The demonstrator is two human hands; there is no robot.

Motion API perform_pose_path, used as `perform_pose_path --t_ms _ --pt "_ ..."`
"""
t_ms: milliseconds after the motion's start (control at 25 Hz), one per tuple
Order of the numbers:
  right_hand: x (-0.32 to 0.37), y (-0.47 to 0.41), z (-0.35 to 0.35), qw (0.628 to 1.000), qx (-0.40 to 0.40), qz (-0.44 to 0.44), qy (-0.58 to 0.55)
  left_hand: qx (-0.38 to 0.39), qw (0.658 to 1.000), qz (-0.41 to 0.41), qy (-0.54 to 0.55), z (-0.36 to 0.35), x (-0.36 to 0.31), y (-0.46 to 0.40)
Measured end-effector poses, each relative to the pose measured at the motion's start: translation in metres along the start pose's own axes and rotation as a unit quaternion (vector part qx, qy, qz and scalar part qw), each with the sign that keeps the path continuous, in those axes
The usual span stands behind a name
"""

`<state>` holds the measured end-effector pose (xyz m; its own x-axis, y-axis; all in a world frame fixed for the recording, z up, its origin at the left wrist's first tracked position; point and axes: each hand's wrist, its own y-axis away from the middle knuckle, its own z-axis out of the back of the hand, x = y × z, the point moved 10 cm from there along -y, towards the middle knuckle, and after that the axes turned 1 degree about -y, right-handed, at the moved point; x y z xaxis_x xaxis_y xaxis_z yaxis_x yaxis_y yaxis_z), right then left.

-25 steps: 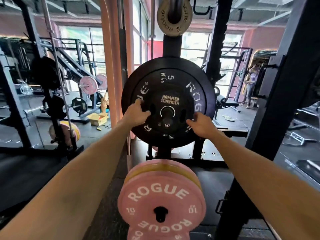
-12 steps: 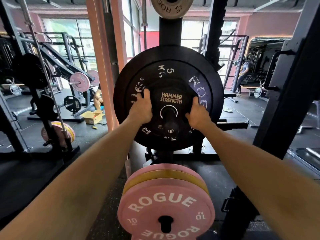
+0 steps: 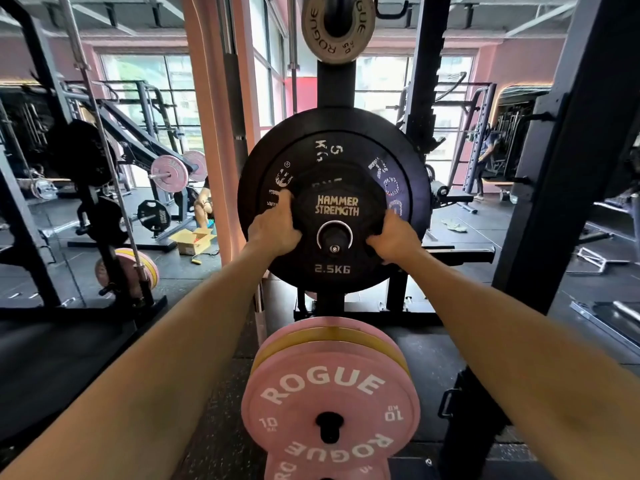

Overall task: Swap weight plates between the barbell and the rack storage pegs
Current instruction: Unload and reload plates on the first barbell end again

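Both hands shifted outward, left hand and right hand gripping 2.5 kg plate edges

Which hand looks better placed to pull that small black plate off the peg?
Probably the left hand: its fingers curl over the 2.5 kg plate's edge, while the right hand grips lower on the opposite edge. Really, both share it.

Both forearms bare, no sleeves; hands ungloved.
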<state>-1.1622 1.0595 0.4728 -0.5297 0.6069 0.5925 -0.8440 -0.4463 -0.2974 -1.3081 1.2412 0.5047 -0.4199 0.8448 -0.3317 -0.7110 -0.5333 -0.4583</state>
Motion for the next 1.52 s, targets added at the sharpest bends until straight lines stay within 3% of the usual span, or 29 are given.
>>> perform_pose_path --t_ms 320,720,1240,1520 --pt "0.018 0.07 0.044 0.997 -0.03 0.046 0.062 -0.051 0.998 0.004 -0.035 0.046 -0.024 0.076" --pt "0.009 0.177 0.134 0.992 -0.044 0.111 0.038 -0.067 0.996 -0.003 -0.054 0.11 -0.101 0.192" --pt "-0.074 0.314 0.255 0.992 -0.042 0.113 0.022 -0.07 0.996 -0.029 -0.05 0.135 -0.234 0.333" --pt "-0.147 0.345 0.32 0.996 -0.047 0.077 0.022 -0.043 0.996 -0.057 -0.048 0.118 -0.326 0.36"
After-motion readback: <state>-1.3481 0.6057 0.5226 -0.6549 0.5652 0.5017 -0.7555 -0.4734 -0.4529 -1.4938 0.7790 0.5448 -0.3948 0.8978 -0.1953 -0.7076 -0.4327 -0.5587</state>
